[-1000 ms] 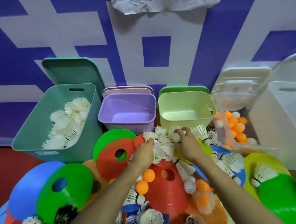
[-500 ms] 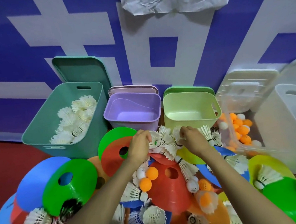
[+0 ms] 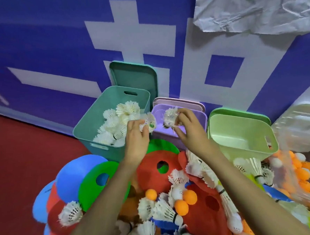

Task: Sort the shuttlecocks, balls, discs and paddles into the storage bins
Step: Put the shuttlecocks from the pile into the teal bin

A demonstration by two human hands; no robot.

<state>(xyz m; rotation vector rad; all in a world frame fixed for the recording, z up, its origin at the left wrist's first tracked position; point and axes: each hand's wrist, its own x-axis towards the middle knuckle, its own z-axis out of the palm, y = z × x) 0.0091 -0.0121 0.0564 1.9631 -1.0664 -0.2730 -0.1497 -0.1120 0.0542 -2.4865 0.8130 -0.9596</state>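
The hands have come up from the pile. The left hand grips a shuttlecock at the edge of the teal bin; the right hand grips another over the purple bin. Dropping looks next.

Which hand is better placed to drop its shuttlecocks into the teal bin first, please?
Left. The left hand holds its shuttlecocks at the rim of the teal bin; the right hand holds its bunch over the purple bin, farther away.
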